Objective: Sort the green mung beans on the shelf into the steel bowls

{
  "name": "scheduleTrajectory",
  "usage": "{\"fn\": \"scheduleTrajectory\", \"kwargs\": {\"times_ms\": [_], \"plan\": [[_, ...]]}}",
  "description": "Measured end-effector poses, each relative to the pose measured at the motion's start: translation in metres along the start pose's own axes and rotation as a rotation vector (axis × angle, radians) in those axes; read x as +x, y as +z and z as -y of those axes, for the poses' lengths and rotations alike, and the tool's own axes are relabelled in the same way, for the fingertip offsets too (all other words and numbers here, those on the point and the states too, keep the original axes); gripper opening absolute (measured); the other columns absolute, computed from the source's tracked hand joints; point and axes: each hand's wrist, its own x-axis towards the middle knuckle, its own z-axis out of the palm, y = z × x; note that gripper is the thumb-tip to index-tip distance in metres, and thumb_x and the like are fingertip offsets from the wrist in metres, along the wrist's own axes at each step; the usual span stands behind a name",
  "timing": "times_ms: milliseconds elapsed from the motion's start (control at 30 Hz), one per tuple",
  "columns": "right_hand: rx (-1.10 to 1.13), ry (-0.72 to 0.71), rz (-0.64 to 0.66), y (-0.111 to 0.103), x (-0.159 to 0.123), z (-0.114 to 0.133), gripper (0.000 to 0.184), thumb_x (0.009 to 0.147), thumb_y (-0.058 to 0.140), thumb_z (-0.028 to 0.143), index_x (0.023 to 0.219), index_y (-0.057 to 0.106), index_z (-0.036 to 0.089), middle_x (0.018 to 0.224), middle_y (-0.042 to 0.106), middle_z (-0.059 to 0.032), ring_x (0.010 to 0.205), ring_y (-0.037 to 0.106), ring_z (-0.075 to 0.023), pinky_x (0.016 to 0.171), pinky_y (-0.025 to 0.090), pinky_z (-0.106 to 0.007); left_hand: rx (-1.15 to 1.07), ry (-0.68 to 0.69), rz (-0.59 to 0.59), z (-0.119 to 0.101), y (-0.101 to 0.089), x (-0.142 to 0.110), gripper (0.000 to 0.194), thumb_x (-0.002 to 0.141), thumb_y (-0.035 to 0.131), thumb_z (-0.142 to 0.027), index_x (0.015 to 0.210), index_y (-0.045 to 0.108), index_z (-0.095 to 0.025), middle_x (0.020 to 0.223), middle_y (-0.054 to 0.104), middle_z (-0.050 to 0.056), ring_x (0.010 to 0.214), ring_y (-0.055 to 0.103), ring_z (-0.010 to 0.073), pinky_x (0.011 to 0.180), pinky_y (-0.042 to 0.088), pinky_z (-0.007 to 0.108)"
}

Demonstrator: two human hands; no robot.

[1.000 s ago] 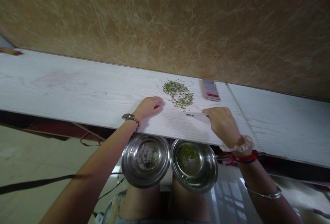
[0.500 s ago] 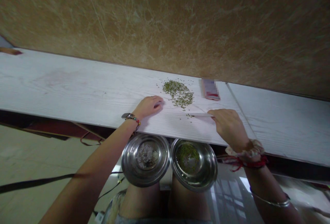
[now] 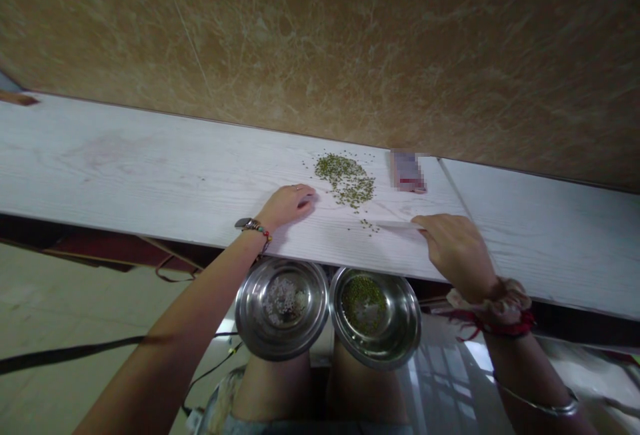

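A patch of small green beans, which look like mung beans, lies spread on the white wood-grain tabletop. My left hand rests on the table just left of the patch, its fingers loosely curved and the thumb apart, with nothing seen in it. On the other side, my right hand is closed around one end of a thin, flat white strip; its exact kind is unclear. The strip's free end points left at a few loose beans in front of the patch.
Two steel bowls sit on my lap below the table edge: the left bowl holds white grains, the right bowl green beans. A phone-like object, partly blurred, lies near the marbled wall. A dark cable runs at lower left.
My right hand has drawn the white strip a little to the right, away from the loose beans, which now lie apart from its tip. My left hand has barely moved.
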Motion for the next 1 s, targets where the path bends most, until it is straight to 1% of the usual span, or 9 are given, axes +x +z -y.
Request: {"fn": "scheduleTrajectory", "kwargs": {"times_ms": [133,300,400,567,767,900,1000], "plan": [[-0.002,0.065,0.017,0.008,0.006,-0.003,0.025,0.087,0.044,0.01,0.096,0.065,0.019,0.084,0.072,-0.0069,0.081,0.062,-0.0215,0.074,0.041,-0.036,-0.001,0.005,-0.009,0.0,0.0,0.0,0.029,0.085,0.049,-0.021,0.11,0.063,-0.018,0.118,0.067,0.008,0.108,0.063,0.0211,0.097,0.048,0.036],[-0.01,0.05,0.033,0.02,0.006,-0.005,0.025,0.085,0.043,0.008,0.095,0.064,0.018,0.083,0.072,-0.0067,0.078,0.062,-0.0208,0.072,0.04,-0.034,0.0,-0.005,0.002,-0.001,0.0,0.0,0.031,0.085,0.048,-0.021,0.111,0.063,-0.015,0.119,0.067,0.009,0.108,0.063,0.0213,0.097,0.048,0.035],[0.007,0.03,0.035,0.017,0.002,-0.005,0.025,0.085,0.044,0.008,0.095,0.064,0.018,0.084,0.072,-0.007,0.079,0.063,-0.0207,0.072,0.041,-0.034,0.009,-0.01,0.009,-0.001,0.0,0.0,0.031,0.086,0.047,-0.022,0.112,0.062,-0.014,0.119,0.067,0.01,0.109,0.062,0.0215,0.098,0.047,0.034],[0.036,0.033,0.029,0.009,0.0,-0.004,0.023,0.085,0.044,0.009,0.093,0.064,0.018,0.083,0.072,-0.0066,0.079,0.062,-0.0204,0.072,0.041,-0.034,0.017,0.003,-0.003,0.001,0.001,0.0,0.03,0.086,0.048,-0.023,0.111,0.063,-0.017,0.118,0.067,0.007,0.108,0.063,0.0206,0.097,0.048,0.035],[0.061,-0.005,0.034,0.008,0.001,0.001,0.027,0.085,0.044,0.006,0.095,0.065,0.019,0.082,0.072,-0.0054,0.079,0.062,-0.0199,0.073,0.041,-0.034,0.003,-0.005,0.004,0.001,0.001,0.0,0.03,0.086,0.048,-0.023,0.111,0.062,-0.016,0.119,0.067,0.009,0.109,0.062,0.0213,0.097,0.048,0.036],[0.041,-0.053,0.006,0.003,-0.002,-0.001,0.023,0.085,0.045,0.005,0.093,0.064,0.017,0.08,0.072,-0.0053,0.076,0.062,-0.0187,0.07,0.041,-0.033,-0.002,-0.016,0.011,-0.001,0.0,0.0,0.031,0.086,0.047,-0.023,0.111,0.062,-0.014,0.119,0.067,0.01,0.109,0.062,0.0221,0.098,0.047,0.036],[0.026,-0.056,-0.013,-0.001,-0.003,-0.001,0.022,0.085,0.046,0.006,0.092,0.063,0.018,0.079,0.072,-0.0042,0.076,0.063,-0.0183,0.07,0.042,-0.032,-0.007,-0.018,0.004,-0.003,-0.001,-0.001,0.031,0.086,0.047,-0.023,0.111,0.062,-0.014,0.119,0.067,0.01,0.108,0.063,0.0223,0.097,0.048,0.037]]}}
